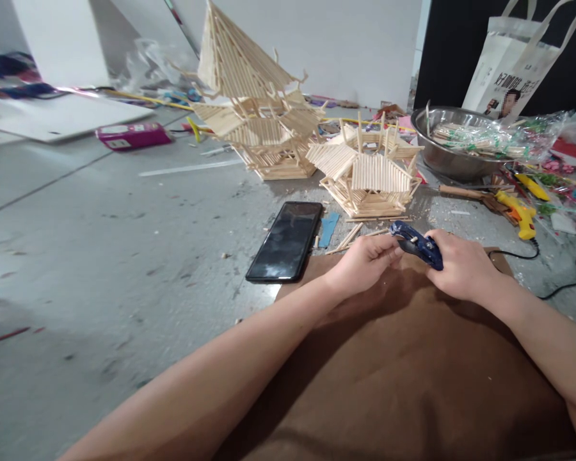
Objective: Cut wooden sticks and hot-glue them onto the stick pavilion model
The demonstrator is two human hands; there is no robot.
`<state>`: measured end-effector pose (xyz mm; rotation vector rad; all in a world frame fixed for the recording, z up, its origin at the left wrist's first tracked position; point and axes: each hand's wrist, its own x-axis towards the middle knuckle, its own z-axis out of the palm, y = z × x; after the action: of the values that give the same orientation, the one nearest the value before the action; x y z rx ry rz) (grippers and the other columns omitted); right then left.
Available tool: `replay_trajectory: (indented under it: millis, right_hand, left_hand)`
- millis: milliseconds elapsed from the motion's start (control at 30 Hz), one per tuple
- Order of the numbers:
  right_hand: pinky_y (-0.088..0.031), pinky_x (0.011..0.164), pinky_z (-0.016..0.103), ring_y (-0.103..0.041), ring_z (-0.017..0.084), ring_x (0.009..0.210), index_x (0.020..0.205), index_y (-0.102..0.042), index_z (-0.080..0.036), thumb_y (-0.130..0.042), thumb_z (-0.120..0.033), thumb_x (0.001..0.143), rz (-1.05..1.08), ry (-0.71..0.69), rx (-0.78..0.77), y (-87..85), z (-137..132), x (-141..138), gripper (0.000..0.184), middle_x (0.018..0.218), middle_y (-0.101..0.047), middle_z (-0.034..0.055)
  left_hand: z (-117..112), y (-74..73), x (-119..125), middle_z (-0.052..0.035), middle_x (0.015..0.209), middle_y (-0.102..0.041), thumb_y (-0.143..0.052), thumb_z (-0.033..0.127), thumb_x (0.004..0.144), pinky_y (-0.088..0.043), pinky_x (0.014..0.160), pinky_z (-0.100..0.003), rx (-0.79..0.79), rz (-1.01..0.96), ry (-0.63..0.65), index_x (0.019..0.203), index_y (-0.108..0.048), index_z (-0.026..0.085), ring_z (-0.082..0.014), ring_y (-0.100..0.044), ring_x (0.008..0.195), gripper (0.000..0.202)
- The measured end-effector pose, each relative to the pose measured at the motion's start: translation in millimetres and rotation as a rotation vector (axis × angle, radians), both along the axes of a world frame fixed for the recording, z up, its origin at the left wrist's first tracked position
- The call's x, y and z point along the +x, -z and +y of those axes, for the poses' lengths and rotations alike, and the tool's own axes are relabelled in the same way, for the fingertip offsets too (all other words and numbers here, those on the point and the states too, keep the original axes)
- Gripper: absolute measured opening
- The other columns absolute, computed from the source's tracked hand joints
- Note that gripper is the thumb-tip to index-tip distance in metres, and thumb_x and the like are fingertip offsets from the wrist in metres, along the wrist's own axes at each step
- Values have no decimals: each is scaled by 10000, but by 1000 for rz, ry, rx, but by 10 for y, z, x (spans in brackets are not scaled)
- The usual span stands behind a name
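Observation:
My right hand (458, 266) is closed around a blue hand cutter (429, 251) with a dark blade, held above my brown apron. A short end of a thin wooden stick (414, 239) shows at the cutter's jaws. Fingers of my left hand (372, 259) are pinched together right beside the blade, on the stick, most of which they hide. Just beyond my hands stands a low pavilion model (372, 169) built of wooden sticks. Several loose sticks (348, 237) lie on the floor in front of it.
A taller stick pagoda (264, 128) with a pointed roof stands behind. A black phone (285, 243) and blue strip (328, 229) lie left of my hands. At right are a metal bowl (448, 163) of bundled sticks, a yellow glue gun (521, 214) with its cord, and a white bag (504, 70).

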<state>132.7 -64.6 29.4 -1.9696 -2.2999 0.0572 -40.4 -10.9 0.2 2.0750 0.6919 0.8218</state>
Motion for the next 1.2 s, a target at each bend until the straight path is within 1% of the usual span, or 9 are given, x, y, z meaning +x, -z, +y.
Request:
replay_trajectory:
  millis: [233,367,533,667,800,933,1067,1133,1200]
  right_hand:
    - [-301,545,291,-594,240,772,955,-498,-172,-442,-257,670,22,-3,2,-1,3,-1,302,846,-643,63]
    - [-296,541,284,-595,226,732,924,-506,-179,-445,-266,676,20,6,15,1,4,-5,270,806,-651,58]
    - [-291,537,278,-601,225,708,904,-508,-182,-459,-290,666,4,22,15,37,14,11,266,783,-654,55]
    - [-284,530,278,-606,237,690,898,-509,-170,-462,-313,663,-38,30,24,65,22,17,279,759,-656,70]
    - [-264,513,276,-607,238,654,876,-516,-168,-442,-324,684,-92,38,31,68,32,10,258,712,-653,73]
    - [-250,503,274,-607,237,639,862,-520,-171,-443,-320,684,-119,40,20,62,49,1,244,700,-651,75]
    - [-254,506,275,-603,230,640,863,-515,-176,-448,-341,693,-101,58,15,58,63,-9,246,706,-648,69]
    - [-265,513,275,-600,228,661,873,-509,-181,-449,-344,698,-71,58,16,51,62,-13,247,721,-645,63]
    - [-286,530,275,-598,227,708,901,-499,-182,-453,-328,698,-24,33,18,39,55,-13,254,775,-642,62]
  left_hand:
    - [8,7,3,25,533,-451,-405,223,806,-345,524,-190,26,-7,1,559,-448,146,-73,-422,529,262]
    - [4,4,1,24,534,-460,-405,205,801,-348,522,-184,28,-10,-1,563,-457,144,-70,-428,526,251]
    - [4,3,5,40,512,-420,-405,196,797,-344,514,-166,37,-11,0,580,-480,137,-57,-391,502,237]
    - [1,-9,9,47,502,-404,-412,198,794,-331,504,-156,70,17,-27,599,-507,128,-49,-362,486,228]
    - [-11,-9,19,51,496,-399,-413,186,791,-335,512,-155,106,32,-58,618,-530,125,-51,-364,486,218]
    - [-25,31,41,41,516,-441,-422,186,790,-339,514,-159,123,33,-102,628,-535,122,-59,-400,506,208]
    - [-38,64,74,17,617,-539,-465,206,772,-365,536,-163,88,-32,-152,716,-555,119,-73,-458,568,138]
    - [-48,63,82,16,625,-545,-469,200,766,-367,538,-162,83,-52,-180,725,-556,119,-73,-461,572,125]
    - [-57,58,76,25,584,-519,-445,191,774,-363,530,-161,79,-45,-186,685,-549,122,-67,-445,544,153]
